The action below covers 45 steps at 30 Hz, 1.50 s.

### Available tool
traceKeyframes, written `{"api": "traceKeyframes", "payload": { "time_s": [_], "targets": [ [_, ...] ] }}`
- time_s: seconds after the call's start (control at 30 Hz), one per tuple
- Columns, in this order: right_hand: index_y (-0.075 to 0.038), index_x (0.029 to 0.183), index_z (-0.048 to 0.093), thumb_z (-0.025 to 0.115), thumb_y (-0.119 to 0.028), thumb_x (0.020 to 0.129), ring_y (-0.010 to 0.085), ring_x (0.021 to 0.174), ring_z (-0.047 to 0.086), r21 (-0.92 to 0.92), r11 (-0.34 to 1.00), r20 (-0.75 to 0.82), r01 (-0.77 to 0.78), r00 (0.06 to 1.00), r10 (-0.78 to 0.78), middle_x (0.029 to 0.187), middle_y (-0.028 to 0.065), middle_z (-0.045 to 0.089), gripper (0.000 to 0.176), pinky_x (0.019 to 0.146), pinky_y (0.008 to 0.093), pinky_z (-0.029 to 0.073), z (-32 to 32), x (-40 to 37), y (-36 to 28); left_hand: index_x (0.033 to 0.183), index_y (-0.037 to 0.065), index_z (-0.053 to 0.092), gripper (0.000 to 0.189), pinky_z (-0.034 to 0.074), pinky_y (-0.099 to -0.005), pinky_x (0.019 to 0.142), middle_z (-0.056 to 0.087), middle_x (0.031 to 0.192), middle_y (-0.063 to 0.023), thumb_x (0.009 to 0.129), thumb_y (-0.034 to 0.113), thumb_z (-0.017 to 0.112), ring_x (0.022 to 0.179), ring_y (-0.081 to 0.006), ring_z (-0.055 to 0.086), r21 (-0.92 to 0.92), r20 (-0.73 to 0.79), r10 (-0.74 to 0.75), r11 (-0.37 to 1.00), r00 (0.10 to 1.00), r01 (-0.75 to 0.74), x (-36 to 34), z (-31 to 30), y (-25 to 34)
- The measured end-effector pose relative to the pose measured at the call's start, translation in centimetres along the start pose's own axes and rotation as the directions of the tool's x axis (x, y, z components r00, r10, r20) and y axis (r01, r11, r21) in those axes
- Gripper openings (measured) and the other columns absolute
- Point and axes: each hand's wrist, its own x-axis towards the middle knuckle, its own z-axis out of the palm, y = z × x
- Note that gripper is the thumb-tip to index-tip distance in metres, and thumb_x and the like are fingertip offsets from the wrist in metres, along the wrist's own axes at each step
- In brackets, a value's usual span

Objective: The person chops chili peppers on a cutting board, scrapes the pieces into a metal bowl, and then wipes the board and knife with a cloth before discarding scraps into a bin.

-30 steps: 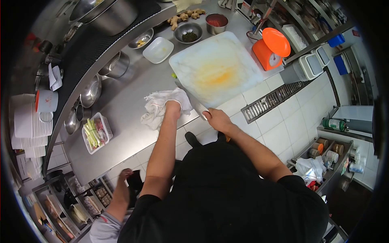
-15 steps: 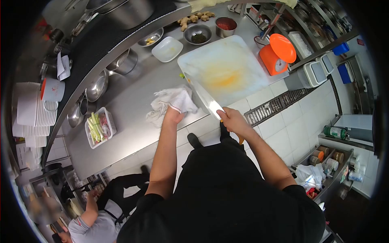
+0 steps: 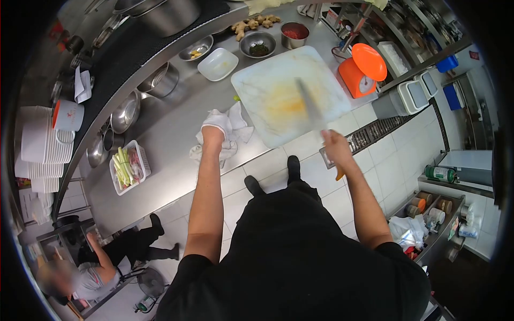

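My right hand (image 3: 336, 147) is closed round the handle of a large knife (image 3: 309, 104). The blade, blurred by motion, points away over the right part of a white cutting board (image 3: 267, 91) with yellow-orange stains. On the steel counter left of the board, my left hand (image 3: 212, 135) grips a crumpled white cloth (image 3: 235, 125), its fingers mostly covered by the folds. A small green scrap (image 3: 236, 98) lies at the board's left edge.
Behind the board stand a white dish (image 3: 218, 65), steel bowls (image 3: 257, 45) and ginger (image 3: 241, 28). An orange scale (image 3: 357, 77) is at the right. A basket of green stalks (image 3: 143, 160) sits left. A co-worker (image 3: 96, 273) is at lower left.
The knife has swung right and over the board with my right hand. My left hand has moved left and slightly up, bunching the cloth. The co-worker has shifted left.
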Motion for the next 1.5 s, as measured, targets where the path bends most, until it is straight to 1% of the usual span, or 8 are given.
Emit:
{"api": "traceKeyframes", "payload": {
  "time_s": [0.3, 0.4, 0.67, 0.9, 1.13, 1.33, 1.4, 1.5],
  "targets": [
    [0.002, 0.104, 0.066, 0.052, -0.044, 0.109, 0.0458, 0.078, 0.073, -0.203, 0.973, -0.138, -0.107, 0.987, 0.08, 0.087, 0.0273, 0.073, 0.048, 0.07, 0.0538, 0.059, 3.6, 3.7, 4.2, 0.111, -0.001, 0.072, 0.034, 0.054, -0.0349, 0.075, 0.072, 0.098, -0.0054, 0.096, 0.029, 0.07, 0.088, -0.0201, 0.067, -0.651, 0.088, 0.042, 0.758, 0.995, 0.026, 4.4, 9.3, -5.6],
    [0.001, 0.109, 0.068, 0.051, -0.043, 0.109, 0.0555, 0.101, 0.067, -0.27, 0.96, -0.025, -0.07, 0.998, 0.066, 0.102, 0.0333, 0.072, 0.047, 0.089, 0.0608, 0.054, 6.7, 2.0, -0.1, 0.115, -0.001, 0.071, 0.036, 0.054, -0.035, 0.075, 0.072, 0.103, -0.0062, 0.098, 0.03, 0.067, 0.091, -0.0191, 0.067, -0.429, 0.128, 0.103, 0.902, 0.986, -0.039, 1.0, 8.2, -1.4],
    [0.0, 0.103, 0.066, 0.054, -0.042, 0.108, 0.0503, 0.084, 0.069, -0.125, 0.971, 0.367, 0.204, 0.919, -0.146, 0.092, 0.0296, 0.072, 0.044, 0.08, 0.0563, 0.055, 12.6, 0.4, -4.1, 0.12, 0.004, 0.069, 0.028, 0.054, -0.0332, 0.073, 0.071, 0.102, -0.0025, 0.098, 0.022, 0.067, 0.089, -0.0155, 0.068, -0.583, 0.277, -0.036, 0.788, 0.96, 0.198, 3.2, 8.6, -2.1],
    [0.0, 0.095, 0.061, 0.053, -0.047, 0.109, 0.0253, 0.052, 0.066, 0.018, 1.0, 0.48, 0.009, 0.877, -0.016, 0.074, 0.0159, 0.066, 0.049, 0.056, 0.0412, 0.054, 9.2, -1.1, -6.3, 0.119, 0.01, 0.069, 0.025, 0.055, -0.0353, 0.068, 0.07, 0.099, -0.0007, 0.099, 0.025, 0.07, 0.081, -0.0173, 0.068, -0.887, 0.109, -0.005, 0.45, 0.994, 0.099, 5.4, 9.6, -5.6],
    [0.0, 0.099, 0.062, 0.049, -0.047, 0.111, 0.0239, 0.052, 0.066, 0.107, 0.971, -0.082, -0.214, 0.971, 0.223, 0.073, 0.0127, 0.066, 0.05, 0.048, 0.0387, 0.053, 1.6, 2.7, 0.4, 0.104, 0.01, 0.071, 0.017, 0.054, -0.036, 0.062, 0.069, 0.084, -0.0043, 0.102, 0.023, 0.062, 0.075, -0.0177, 0.069, -0.626, 0.204, 0.142, 0.779, 0.969, 0.018, 5.8, 8.2, -2.7],
    [0.001, 0.105, 0.066, 0.048, -0.048, 0.111, 0.0342, 0.063, 0.074, -0.039, 0.95, -0.124, -0.308, 0.945, 0.302, 0.084, 0.0213, 0.073, 0.052, 0.057, 0.0459, 0.059, 2.3, 4.7, 1.5, 0.115, 0.001, 0.069, 0.025, 0.054, -0.036, 0.074, 0.072, 0.103, -0.0095, 0.1, 0.02, 0.061, 0.09, -0.0196, 0.068, -0.426, 0.04, 0.147, 0.897, 0.988, -0.117, 5.4, 9.8, -3.2],
    [0.0, 0.109, 0.068, 0.048, -0.046, 0.11, 0.0516, 0.102, 0.069, -0.126, 0.978, -0.066, -0.169, 0.985, 0.161, 0.103, 0.0305, 0.073, 0.05, 0.09, 0.058, 0.054, 5.6, 4.8, 1.6, 0.118, 0.001, 0.069, 0.027, 0.054, -0.0357, 0.075, 0.072, 0.104, -0.0096, 0.101, 0.02, 0.061, 0.092, -0.0195, 0.068, -0.445, -0.008, 0.166, 0.882, 0.986, -0.152, 5.7, 10.4, -3.6],
    [0.0, 0.112, 0.068, 0.049, -0.044, 0.109, 0.0497, 0.103, 0.069, -0.254, 0.967, 0.075, -0.001, 0.997, 0.021, 0.106, 0.0291, 0.073, 0.048, 0.092, 0.0576, 0.054, 9.8, 2.9, -2.8, 0.122, 0.001, 0.068, 0.029, 0.055, -0.0363, 0.075, 0.072, 0.105, -0.0094, 0.102, 0.021, 0.061, 0.092, -0.0199, 0.068, -0.528, 0.03, 0.116, 0.846, 0.993, -0.082, 5.2, 10.4, -3.1]
  ]
}}
